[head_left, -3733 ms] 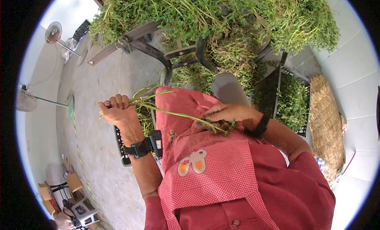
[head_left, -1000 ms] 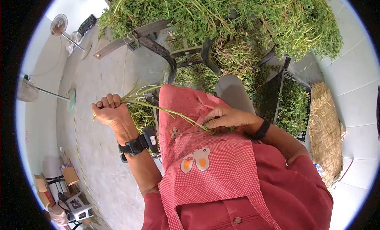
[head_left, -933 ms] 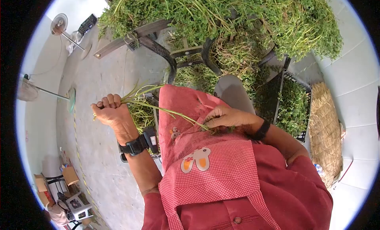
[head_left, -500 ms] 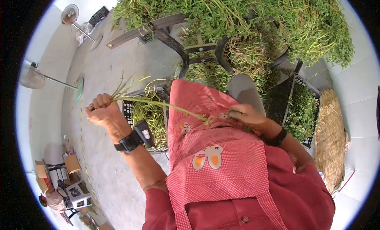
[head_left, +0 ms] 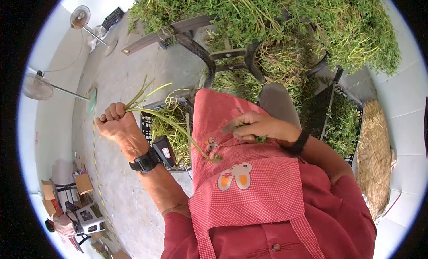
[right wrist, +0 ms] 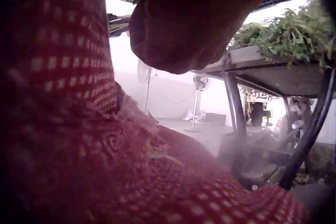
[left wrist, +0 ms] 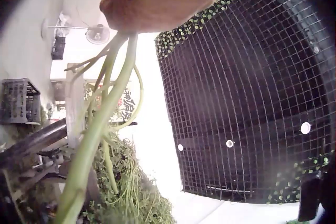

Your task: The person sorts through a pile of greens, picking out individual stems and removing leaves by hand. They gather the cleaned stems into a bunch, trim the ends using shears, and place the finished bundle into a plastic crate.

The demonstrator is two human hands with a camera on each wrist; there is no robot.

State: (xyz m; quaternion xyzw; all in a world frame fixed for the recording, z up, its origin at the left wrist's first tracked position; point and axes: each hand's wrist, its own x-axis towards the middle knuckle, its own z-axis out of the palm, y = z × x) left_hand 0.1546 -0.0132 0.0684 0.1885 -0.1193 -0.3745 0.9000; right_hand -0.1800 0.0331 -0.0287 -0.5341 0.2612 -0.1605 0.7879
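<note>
Stems (head_left: 176, 124) of a green plant are gripped in the left hand (head_left: 118, 125), fingers curled tight round them, out past the left edge of the apron (head_left: 249, 183). The longest bends back over the apron; whether its tip touches the cloth cannot be told. Several stems fan out, their lower ends hidden in the fist, so no sure count. The right hand (head_left: 263, 126) hovers above the apron, bent fingers pinching a few leaves (head_left: 261, 138), mostly hidden by the fingers.

Bare floor (head_left: 129, 192) gives the left arm open room on its outer side. Two crates of greens flank the lap: the left crate (head_left: 146, 125), partly covered by the wrist camera, and the right crate (head_left: 359, 108), just beside a straw bundle (head_left: 373, 147).

Farther off, a heap (head_left: 276, 18) spills over the table edge (head_left: 171, 30), cut off at the top. Two fans (head_left: 80, 17) stand beyond.
</note>
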